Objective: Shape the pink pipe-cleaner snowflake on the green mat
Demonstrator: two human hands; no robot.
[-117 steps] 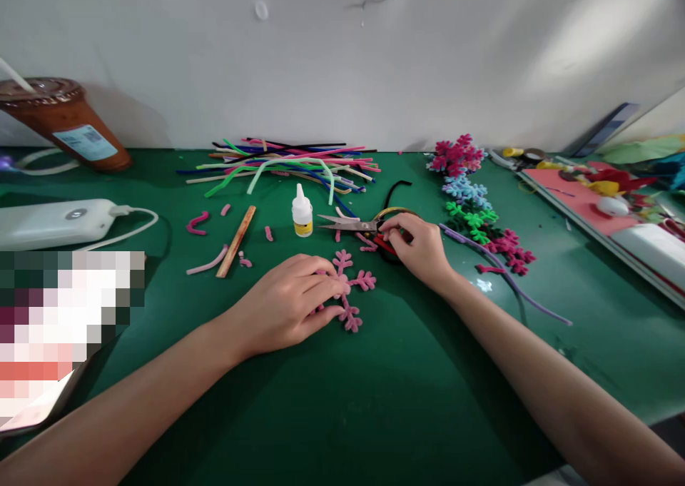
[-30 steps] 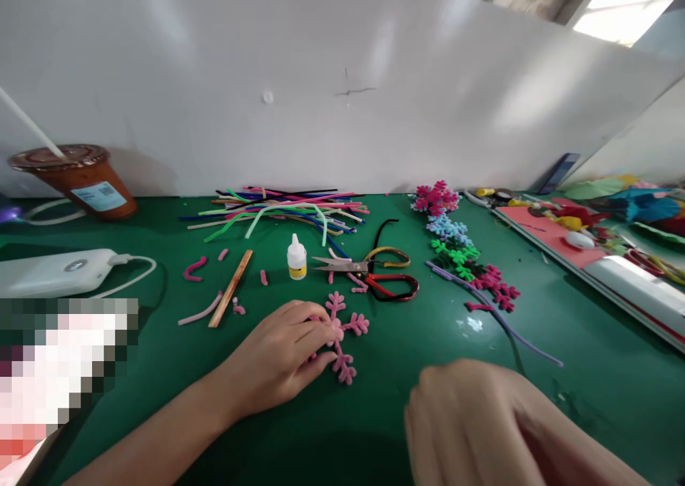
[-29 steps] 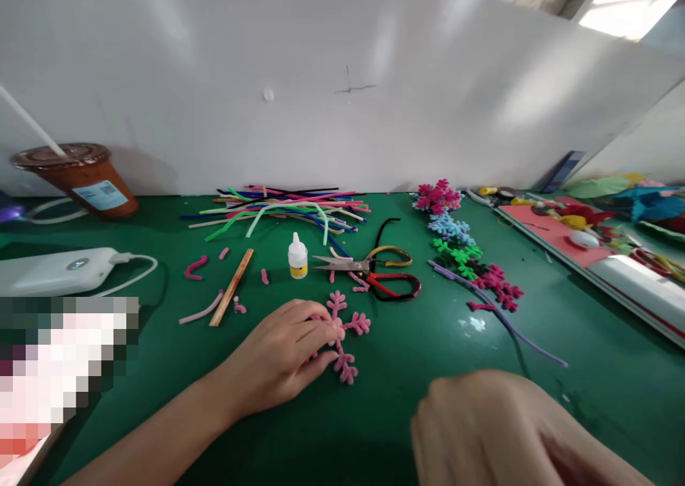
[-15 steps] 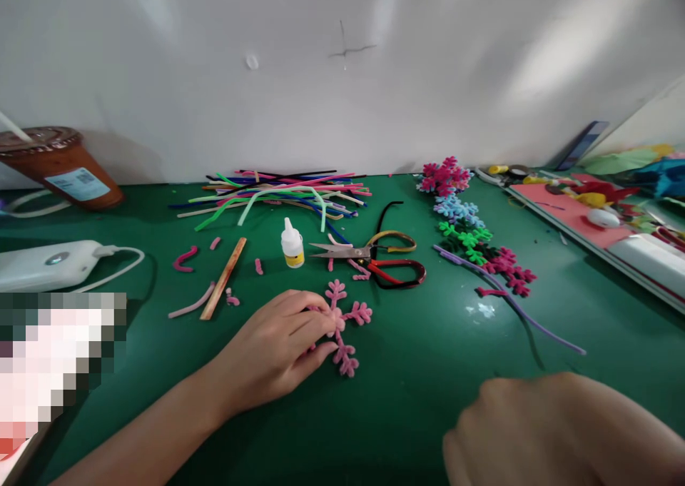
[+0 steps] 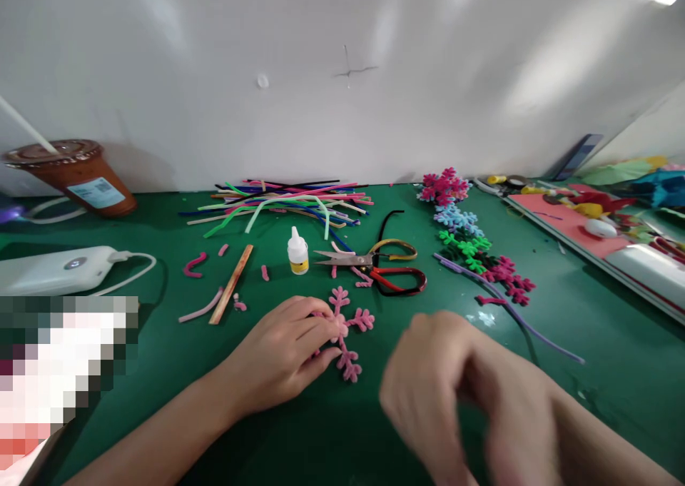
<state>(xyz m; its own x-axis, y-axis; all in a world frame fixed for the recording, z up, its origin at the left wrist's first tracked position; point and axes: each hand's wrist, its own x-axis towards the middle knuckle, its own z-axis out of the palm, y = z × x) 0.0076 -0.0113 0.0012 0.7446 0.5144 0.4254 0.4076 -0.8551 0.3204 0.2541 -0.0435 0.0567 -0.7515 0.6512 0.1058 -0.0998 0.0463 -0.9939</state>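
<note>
A pink pipe-cleaner snowflake (image 5: 341,327) lies flat on the green table, its branched arms spread out. My left hand (image 5: 294,340) grips it from the left with bent fingers at its middle, covering the left arms. My right hand (image 5: 428,386) is raised at the lower right, wrist bent and fingers pointing down. Motion smears it and the frame's lower edge cuts off its fingertips, so whatever they may hold is hidden. Beyond the snowflake stand a small white glue bottle (image 5: 298,252) and scissors (image 5: 369,260) with parted blades, lying on the table.
Loose pipe cleaners (image 5: 283,204) are heaped by the wall. A wooden stick (image 5: 231,284) and pink scraps lie left. Coloured snowflakes (image 5: 454,218) and a purple pipe cleaner (image 5: 514,304) are right. A drink cup (image 5: 90,179), white power bank (image 5: 58,268) and pink board (image 5: 551,218) flank these.
My right hand has moved left and up, toward the snowflake, and more of its forearm shows. My left hand stays on the snowflake. The camera view has shifted slightly.
</note>
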